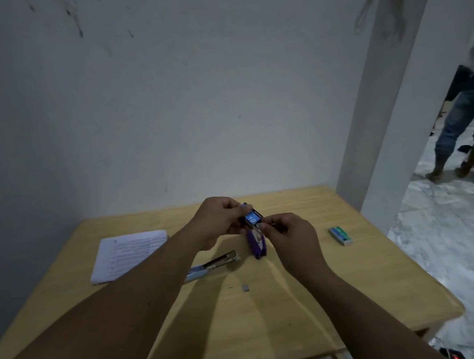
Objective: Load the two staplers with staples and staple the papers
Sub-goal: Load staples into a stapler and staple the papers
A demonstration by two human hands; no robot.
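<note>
My left hand [219, 219] grips a small blue staple box [252, 216] marked "10", held above the wooden table [347, 283]. My right hand [287, 233] pinches at the box's near end; whether it holds staples I cannot tell. Just below the box a purple stapler [257, 244] lies on the table. A light blue stapler [212, 265] lies opened, its metal magazine showing, partly hidden by my left forearm. A stack of printed papers [124, 255] rests at the left. A short strip of staples [245, 287] lies near the table's middle.
A green and grey staple box [341, 235] lies on the table's right side. The table stands against a white wall, with a pillar at the back right. Beyond it, a person's legs [460, 132] stand on the light floor. A cable and device lie on the floor at bottom right.
</note>
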